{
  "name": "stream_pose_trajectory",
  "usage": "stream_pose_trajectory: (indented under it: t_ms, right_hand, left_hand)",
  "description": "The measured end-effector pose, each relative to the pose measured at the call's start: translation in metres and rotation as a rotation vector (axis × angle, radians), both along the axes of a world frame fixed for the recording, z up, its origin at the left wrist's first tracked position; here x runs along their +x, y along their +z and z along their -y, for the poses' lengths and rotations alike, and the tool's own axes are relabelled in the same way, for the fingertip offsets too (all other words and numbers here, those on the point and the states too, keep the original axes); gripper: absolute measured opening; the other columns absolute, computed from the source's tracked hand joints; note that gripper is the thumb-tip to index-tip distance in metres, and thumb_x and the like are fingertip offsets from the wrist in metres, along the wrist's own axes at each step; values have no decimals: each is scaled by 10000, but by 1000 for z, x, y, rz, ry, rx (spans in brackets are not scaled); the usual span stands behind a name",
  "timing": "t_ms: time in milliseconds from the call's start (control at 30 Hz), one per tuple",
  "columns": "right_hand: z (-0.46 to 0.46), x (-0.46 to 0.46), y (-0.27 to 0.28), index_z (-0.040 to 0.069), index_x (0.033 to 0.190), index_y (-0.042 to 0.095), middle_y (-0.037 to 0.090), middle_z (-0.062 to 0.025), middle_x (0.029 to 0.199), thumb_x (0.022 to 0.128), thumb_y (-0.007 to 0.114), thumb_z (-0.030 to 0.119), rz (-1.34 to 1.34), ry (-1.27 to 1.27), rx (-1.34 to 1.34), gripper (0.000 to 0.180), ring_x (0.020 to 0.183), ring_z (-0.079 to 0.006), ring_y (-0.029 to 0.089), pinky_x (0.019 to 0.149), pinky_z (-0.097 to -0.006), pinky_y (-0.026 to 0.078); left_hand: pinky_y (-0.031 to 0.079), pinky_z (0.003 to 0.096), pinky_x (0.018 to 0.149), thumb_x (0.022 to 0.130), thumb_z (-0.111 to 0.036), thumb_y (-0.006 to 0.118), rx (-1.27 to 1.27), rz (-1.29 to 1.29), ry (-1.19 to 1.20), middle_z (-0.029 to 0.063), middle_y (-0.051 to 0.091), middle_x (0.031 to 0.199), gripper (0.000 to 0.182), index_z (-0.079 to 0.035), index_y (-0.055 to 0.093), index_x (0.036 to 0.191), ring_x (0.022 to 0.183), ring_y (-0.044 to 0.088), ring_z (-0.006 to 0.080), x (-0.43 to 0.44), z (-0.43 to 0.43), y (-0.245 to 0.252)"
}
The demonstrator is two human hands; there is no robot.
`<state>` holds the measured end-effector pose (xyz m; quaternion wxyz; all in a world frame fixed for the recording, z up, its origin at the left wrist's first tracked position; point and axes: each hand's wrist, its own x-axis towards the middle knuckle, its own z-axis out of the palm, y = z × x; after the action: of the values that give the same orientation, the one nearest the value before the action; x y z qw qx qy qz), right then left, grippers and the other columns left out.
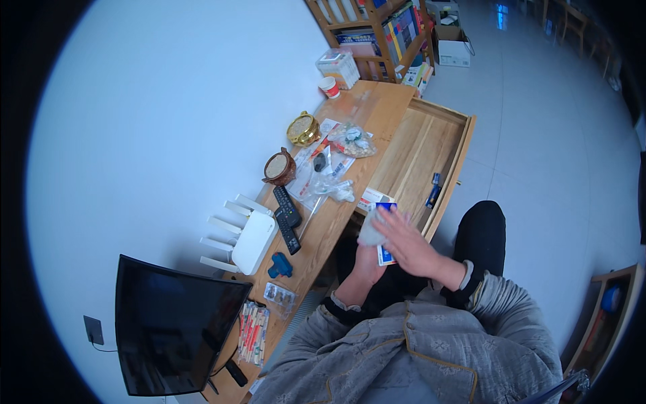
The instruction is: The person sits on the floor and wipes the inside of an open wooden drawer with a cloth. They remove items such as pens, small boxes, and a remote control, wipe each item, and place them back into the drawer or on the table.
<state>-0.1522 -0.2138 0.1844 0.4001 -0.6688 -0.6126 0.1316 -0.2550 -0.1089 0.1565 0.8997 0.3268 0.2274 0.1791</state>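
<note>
A blue-and-white box (386, 255) is held above my lap, over the near corner of the open drawer (404, 151). My left hand (369, 263) supports it from below and the left. Across its face lies a pale greyish cloth (371, 231), partly hiding the box. My right hand (408, 243) presses over the cloth with its fingers stretched out and slightly blurred. Behind the box, a white carton with print (376, 196) lies at the drawer's near end. Small blue items (432, 191), apparently battery packs, rest along the drawer's front wall.
The wooden desk (328, 247) carries a white router (254, 245), remote controls (287, 217), a monitor (176, 328), a brown censer (279, 167), a gold censer (304, 129), plastic bags (353, 140) and a paper cup (329, 88). A bookshelf (378, 35) stands beyond; my knee (482, 232) is beside the drawer.
</note>
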Motion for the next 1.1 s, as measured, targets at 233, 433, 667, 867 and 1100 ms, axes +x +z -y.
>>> stream_pose_trajectory:
  t_ms: [233, 433, 667, 867, 1100]
  right_hand:
    - [-20, 25, -5, 151, 1453, 401, 276, -135, 1555, 959, 491, 147, -41, -134, 94, 502, 1429, -434, 205, 1143, -585, 171]
    - [4, -18, -2, 189, 1433, 440, 314, -68, 1547, 897, 576, 60, -16, 84, 69, 568, 1429, -361, 261, 1142, -583, 214]
    - [7, -3, -6, 174, 1380, 506, 389, -77, 1504, 891, 584, 43, -21, 82, 104, 512, 1413, -356, 303, 1151, -533, 241]
    - [6, 28, -33, 35, 1321, 518, 557, -155, 1305, 983, 486, 123, -418, -248, 41, 351, 1235, -333, 500, 1071, -388, 354]
    - [21, 11, -42, 0, 1222, 570, 617, -35, 1034, 1016, 457, 438, -1022, -94, -208, 497, 965, -101, 531, 860, -280, 454]
  left_hand:
    - [470, 377, 985, 1041, -458, 305, 5, -57, -2, 89, 542, 1312, 539, -72, 382, 1410, 1183, 561, 215, 3, 8, 12]
    - [515, 404, 920, 1002, -573, 298, -123, 259, 18, 119, 616, 1193, 634, -57, 482, 1321, 1075, 611, 235, -8, -42, -13]
    - [512, 381, 918, 1025, -533, 254, -84, 130, 110, 121, 616, 1195, 621, -35, 473, 1324, 1052, 623, 239, -4, -24, 12]
    - [494, 415, 952, 1048, -450, 243, -12, 66, 90, 124, 610, 1218, 545, -47, 467, 1337, 1079, 618, 262, -4, -11, 3]
    - [533, 341, 847, 1059, -390, 289, 37, -99, 370, 95, 649, 1094, 457, -26, 537, 1182, 968, 659, 197, 3, -17, -24]
